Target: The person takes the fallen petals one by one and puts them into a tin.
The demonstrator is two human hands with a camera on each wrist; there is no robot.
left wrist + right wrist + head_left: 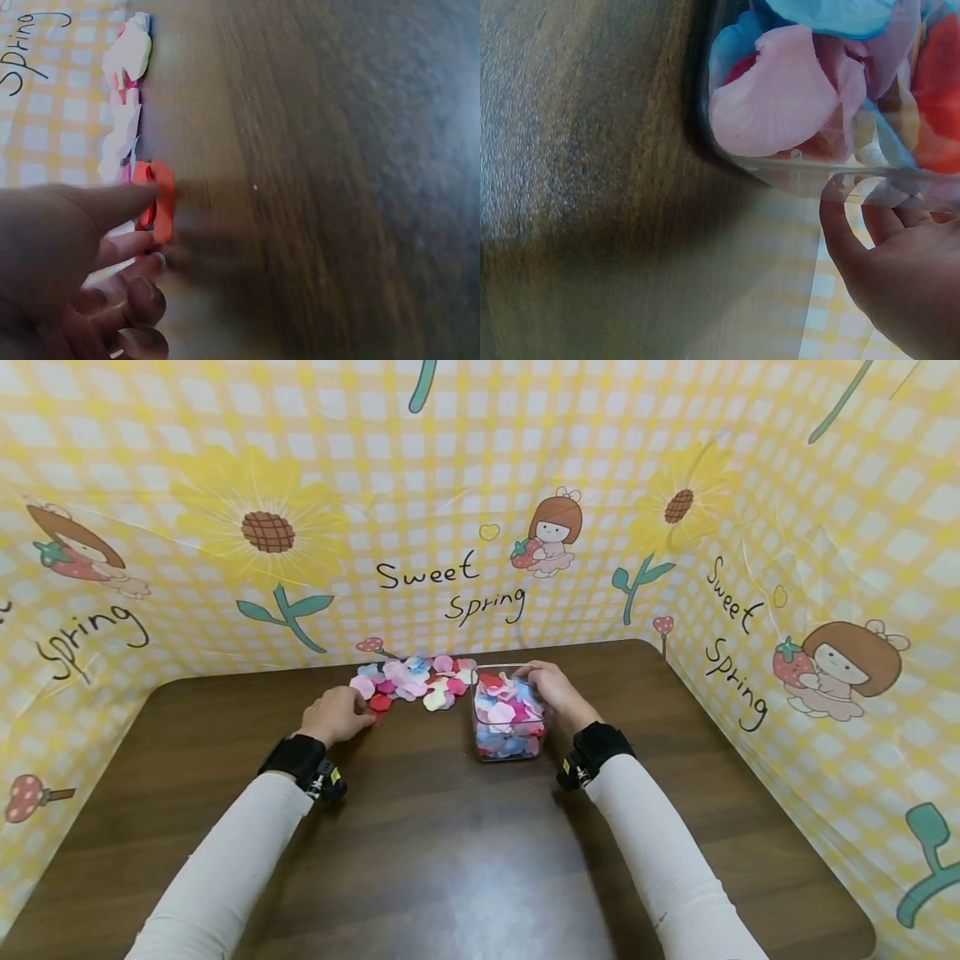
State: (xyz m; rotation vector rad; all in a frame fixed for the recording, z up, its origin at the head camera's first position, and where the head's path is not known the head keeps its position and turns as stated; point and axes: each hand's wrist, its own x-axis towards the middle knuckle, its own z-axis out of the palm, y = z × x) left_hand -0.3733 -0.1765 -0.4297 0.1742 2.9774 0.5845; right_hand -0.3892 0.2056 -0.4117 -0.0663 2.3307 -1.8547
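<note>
My left hand (335, 716) is at the left end of a loose pile of fabric petals (408, 678), pink, blue, white and red. Its thumb and fingertips pinch a red petal (163, 202) just over the tabletop. A clear plastic box (510, 760) stands at the pile's right end, heaped to the rim with petals (501, 713). My right hand (551, 687) holds this box at its far right corner, with curled fingers against the wall; some fingertips are hidden. In the right wrist view a pale pink petal (776, 97) lies close to the box wall.
The brown wooden table (420, 843) has rounded corners. Yellow checked cloth (420, 468) with flower and girl prints hangs behind it and along both sides. The petal pile lies close to the table's back edge. Dark straps with small cameras (600, 747) sit on both wrists.
</note>
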